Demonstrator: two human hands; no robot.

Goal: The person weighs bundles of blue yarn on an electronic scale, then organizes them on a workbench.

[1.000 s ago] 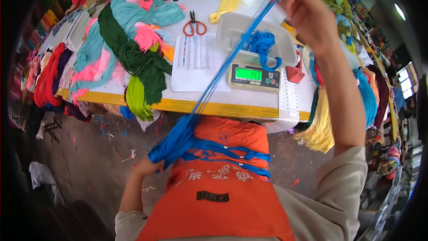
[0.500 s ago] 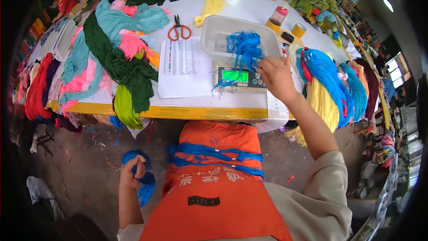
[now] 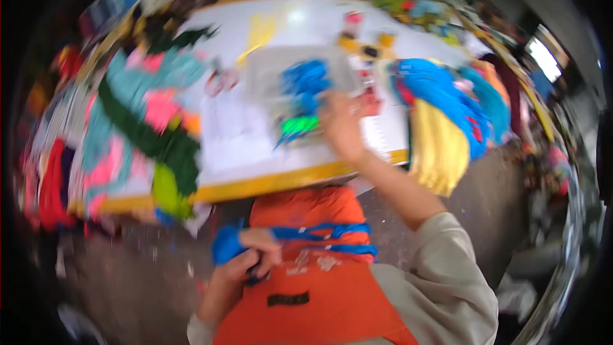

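My left hand (image 3: 258, 252) is closed round a bundle of blue yarn (image 3: 227, 245) in front of the apron, beside blue strands (image 3: 319, 231) lying across my lap. On the table, more blue yarn (image 3: 306, 80) lies in a translucent plastic tray (image 3: 258, 80), and some strands hang over its front edge. The tray sits on a digital scale with a lit green display (image 3: 300, 125), partly covered by strands. My right hand (image 3: 341, 121) is at the tray's front right corner, close to the yarn; blur hides whether its fingers grip any.
Red-handled scissors (image 3: 221, 81) and a printed sheet (image 3: 233, 118) lie left of the tray. Teal, pink and dark green skeins (image 3: 153, 134) are heaped at the left, blue and yellow skeins (image 3: 440, 115) at the right. The table's yellow edge (image 3: 268, 182) runs in front of me.
My left hand has moved right and inward with its blue yarn, from out beside my body to my lap. The camera view has shifted and blurred; my right hand stays by the tray.
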